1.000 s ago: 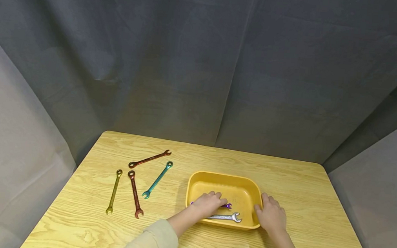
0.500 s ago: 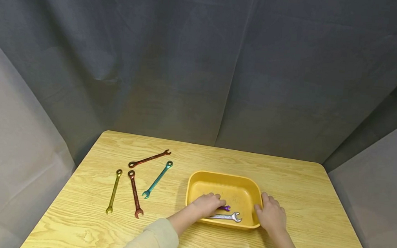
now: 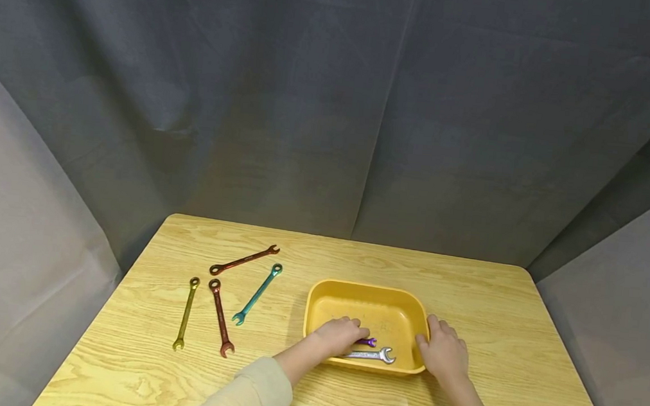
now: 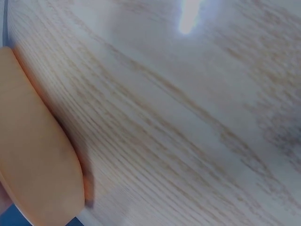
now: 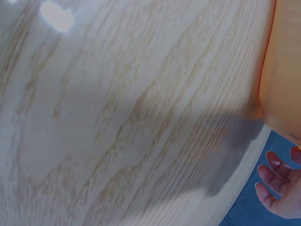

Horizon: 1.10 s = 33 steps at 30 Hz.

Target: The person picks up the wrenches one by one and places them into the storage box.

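Note:
A yellow plastic bin point(image 3: 366, 289) stands on the table, its side also showing in the left wrist view and the right wrist view. My left hand point(image 3: 336, 337) reaches down into it, with curled fingers on a purple wrench point(image 3: 369, 342); only the open end of that wrench shows past the fingertips. Just in front of it in the bin lies a silver combination wrench point(image 3: 372, 354), partly covered by the same hand. At the bin's right end, my right hand point(image 3: 444, 350) grips the rim, thumb inside and fingers along the outer wall.
Left of the bin, several wrenches lie apart on the wooden table point(image 3: 500, 321): a dark red one point(image 3: 244, 260), a teal one point(image 3: 257, 295), a red one point(image 3: 221, 318) and a yellow-green one point(image 3: 186, 313). A grey curtain point(image 3: 285, 128) hangs behind the table.
The purple wrench has shifted slightly under my left hand; its left end, visible earlier, is now hidden. The left hand has settled a little lower. The right hand and bin stay put.

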Tool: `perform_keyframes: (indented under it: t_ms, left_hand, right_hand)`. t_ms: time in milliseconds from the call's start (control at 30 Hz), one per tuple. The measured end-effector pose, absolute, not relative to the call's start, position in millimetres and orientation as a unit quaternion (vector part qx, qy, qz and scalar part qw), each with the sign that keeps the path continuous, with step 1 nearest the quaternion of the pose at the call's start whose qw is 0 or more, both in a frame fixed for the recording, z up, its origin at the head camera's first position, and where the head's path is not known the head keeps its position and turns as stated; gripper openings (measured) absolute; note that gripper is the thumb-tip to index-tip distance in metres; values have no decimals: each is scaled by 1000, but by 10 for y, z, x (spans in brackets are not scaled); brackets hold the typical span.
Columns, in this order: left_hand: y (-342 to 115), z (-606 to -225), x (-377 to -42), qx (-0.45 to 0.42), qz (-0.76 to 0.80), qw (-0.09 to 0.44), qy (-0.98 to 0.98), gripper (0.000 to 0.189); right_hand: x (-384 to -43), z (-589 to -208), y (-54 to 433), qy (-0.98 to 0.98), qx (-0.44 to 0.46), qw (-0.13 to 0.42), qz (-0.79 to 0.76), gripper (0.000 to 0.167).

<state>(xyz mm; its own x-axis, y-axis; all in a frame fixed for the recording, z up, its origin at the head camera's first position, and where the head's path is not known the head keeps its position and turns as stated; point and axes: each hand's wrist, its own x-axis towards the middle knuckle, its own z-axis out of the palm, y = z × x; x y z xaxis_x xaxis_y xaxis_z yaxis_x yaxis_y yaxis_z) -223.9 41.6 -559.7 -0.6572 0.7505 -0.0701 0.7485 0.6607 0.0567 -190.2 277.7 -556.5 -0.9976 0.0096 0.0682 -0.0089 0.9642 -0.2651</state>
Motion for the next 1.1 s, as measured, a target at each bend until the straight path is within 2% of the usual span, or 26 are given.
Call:
perform_keyframes:
  t_ms: [333, 1100]
  left_hand:
    - [414, -5577, -2252, 426, 19, 74, 902, 22]
    - [406, -5583, -2266, 441, 10, 77, 894, 14]
  right_hand:
    - [-1909, -5565, 2779, -990, 0, 37, 136, 44]
    - [-1904, -5580, 2775, -991, -3, 29, 131, 47]
